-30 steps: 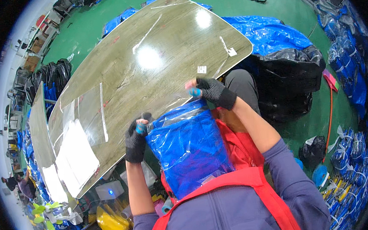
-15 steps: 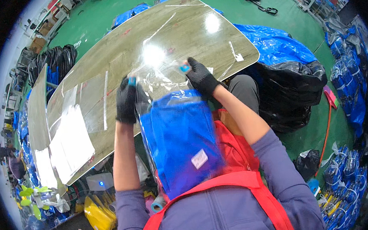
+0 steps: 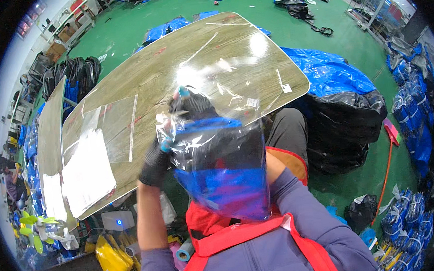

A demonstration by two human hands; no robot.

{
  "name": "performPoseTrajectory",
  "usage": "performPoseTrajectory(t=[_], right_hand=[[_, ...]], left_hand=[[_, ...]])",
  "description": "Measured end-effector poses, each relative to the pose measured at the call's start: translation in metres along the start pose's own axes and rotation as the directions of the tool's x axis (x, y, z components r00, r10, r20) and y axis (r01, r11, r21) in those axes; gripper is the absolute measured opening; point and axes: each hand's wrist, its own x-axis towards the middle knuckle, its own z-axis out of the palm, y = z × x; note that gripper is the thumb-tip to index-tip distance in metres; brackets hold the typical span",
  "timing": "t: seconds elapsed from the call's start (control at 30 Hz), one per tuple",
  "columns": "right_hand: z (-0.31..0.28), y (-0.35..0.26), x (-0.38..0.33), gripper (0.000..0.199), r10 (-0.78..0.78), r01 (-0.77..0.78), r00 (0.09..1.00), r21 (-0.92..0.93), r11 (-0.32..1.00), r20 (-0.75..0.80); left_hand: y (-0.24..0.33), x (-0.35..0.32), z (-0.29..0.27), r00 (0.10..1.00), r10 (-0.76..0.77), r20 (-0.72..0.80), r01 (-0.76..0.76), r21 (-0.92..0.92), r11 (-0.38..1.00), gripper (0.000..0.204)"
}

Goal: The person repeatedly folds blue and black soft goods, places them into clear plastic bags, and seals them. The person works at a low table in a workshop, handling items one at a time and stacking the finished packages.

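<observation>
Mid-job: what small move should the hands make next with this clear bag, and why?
I'd probably move the right hand to the right edge of the clear bag and straighten it: both that hand and the left hand are by the bag's upper left, where it looks crumpled, while no hand shows at its right edge.

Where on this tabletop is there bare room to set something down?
Between the clear plastic sheet and the pale diagonal strip on the wood-grain tabletop; also between that strip and the white tag at right. Crowded: near middle, with left hand, right hand and blue package.
</observation>
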Motion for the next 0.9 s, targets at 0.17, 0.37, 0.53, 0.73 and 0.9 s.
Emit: performPoseTrajectory(t=[0.17, 0.37, 0.53, 0.73, 0.9], right_hand=[[-0.014, -0.038, 0.008, 0.056, 0.172, -0.248, 0.964, 0.444, 0.861, 0.205], [0.002, -0.048, -0.030, 0.027, -0.426, 0.192, 0.883, -0.675, 0.712, -0.198], [-0.013, -0.037, -0.016, 0.037, -0.159, -0.226, 0.909, -0.774, 0.591, -0.386], [-0.052, -0.084, 0.021, 0.026, -0.290, -0.009, 0.923, -0.764, 0.645, -0.255], [-0.026, -0.111, 0.045, 0.034, -0.700, 0.104, 0.707, -0.966, 0.239, -0.097]], left_hand=[[-0.079, -0.003, -0.038, 0.997, 0.061, 0.038, -0.054, -0.155, 0.986, 0.058], [-0.079, 0.038, -0.022, 0.979, 0.199, -0.042, -0.199, 0.000, 0.980, 0.035], [-0.089, 0.050, -0.018, 0.989, 0.077, -0.129, -0.030, 0.336, 0.941, 0.046], [-0.071, 0.093, -0.046, 0.979, 0.174, 0.108, -0.187, 0.127, 0.974, 0.043], [-0.058, 0.114, -0.055, 0.999, -0.023, -0.029, 0.013, -0.309, 0.951, 0.045]])
